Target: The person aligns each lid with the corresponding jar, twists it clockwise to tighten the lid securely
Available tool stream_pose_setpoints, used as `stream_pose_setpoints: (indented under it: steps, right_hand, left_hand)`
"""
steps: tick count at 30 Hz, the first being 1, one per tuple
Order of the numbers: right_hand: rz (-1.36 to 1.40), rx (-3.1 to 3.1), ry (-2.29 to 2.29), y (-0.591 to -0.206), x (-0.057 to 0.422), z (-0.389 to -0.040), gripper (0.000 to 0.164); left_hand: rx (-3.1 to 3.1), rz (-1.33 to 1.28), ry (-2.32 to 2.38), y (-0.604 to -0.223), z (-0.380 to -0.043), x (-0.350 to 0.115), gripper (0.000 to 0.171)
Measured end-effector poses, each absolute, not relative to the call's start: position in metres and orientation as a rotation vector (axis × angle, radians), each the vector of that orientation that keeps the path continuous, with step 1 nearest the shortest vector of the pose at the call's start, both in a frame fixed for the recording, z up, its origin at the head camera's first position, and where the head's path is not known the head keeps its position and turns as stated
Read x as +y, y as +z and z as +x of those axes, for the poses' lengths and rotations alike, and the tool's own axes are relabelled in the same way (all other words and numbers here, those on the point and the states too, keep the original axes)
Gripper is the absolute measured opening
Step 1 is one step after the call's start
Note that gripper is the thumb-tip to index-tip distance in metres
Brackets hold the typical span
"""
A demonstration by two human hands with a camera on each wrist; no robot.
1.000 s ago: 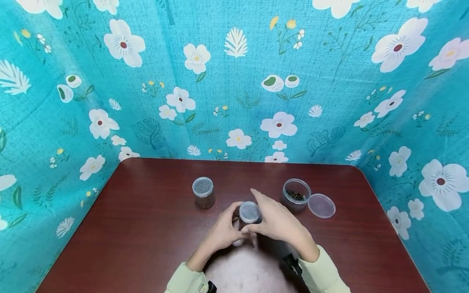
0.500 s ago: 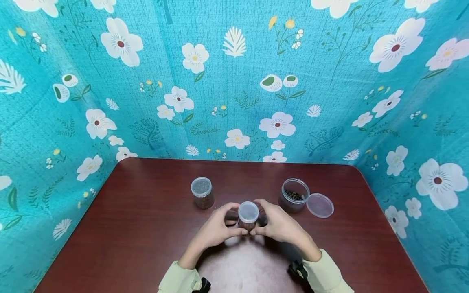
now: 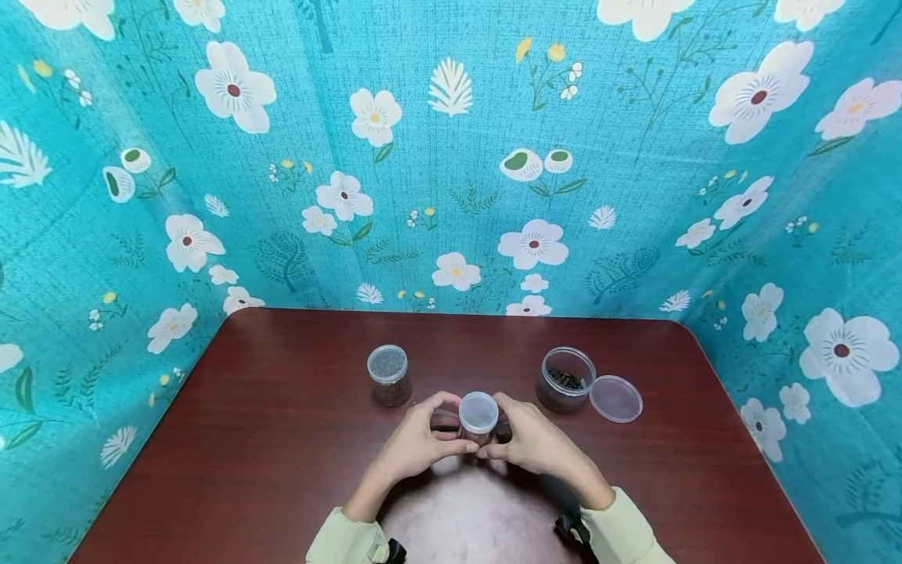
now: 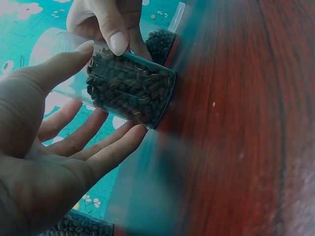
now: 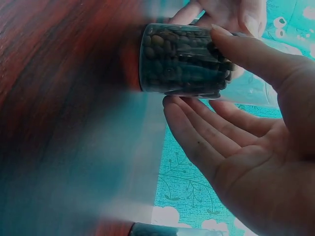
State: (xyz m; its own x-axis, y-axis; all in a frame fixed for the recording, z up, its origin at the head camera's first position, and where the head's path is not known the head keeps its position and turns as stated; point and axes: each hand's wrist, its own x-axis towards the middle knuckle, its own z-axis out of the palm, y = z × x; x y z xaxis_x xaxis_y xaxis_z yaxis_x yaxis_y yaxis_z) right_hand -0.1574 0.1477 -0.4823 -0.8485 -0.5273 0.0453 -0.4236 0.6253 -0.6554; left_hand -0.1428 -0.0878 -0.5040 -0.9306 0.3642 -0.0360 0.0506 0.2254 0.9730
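A clear lidded jar [image 3: 478,415] stands upright between my two hands near the middle of the table. Dark roasted coffee beans [image 4: 130,88] fill its lower part, as the left wrist view shows. My left hand [image 3: 414,442] holds it from the left, thumb on the near side and fingers round the far side. From the right, my right hand [image 3: 537,440] grips the same jar with its thumb close to the left thumb. In the right wrist view the jar [image 5: 179,61] lies sideways across the picture. Whether its base touches the table, I cannot tell.
Farther back on the left is a second lidded jar [image 3: 390,377] with dark contents. A wider jar [image 3: 566,384], uncovered and partly filled with dark beans, stands back right. Its clear lid [image 3: 616,399] lies beside it. A floral curtain [image 3: 451,172] surrounds the dark red table [image 3: 282,439].
My right hand has drawn its fingers back from beyond the lid and now holds the jar's right side. The left hand has shifted slightly left; the jar hardly moves.
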Motion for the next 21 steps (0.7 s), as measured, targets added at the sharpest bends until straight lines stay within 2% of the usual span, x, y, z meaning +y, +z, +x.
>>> stream_pose_setpoints:
  steps: [21]
  right_hand:
    - [-0.864,2.742,-0.990,-0.4776,0.1482,-0.1587,0.052]
  left_hand:
    - [2.195,0.449,1.820,-0.5033,-0.1448,-0.0877,0.042]
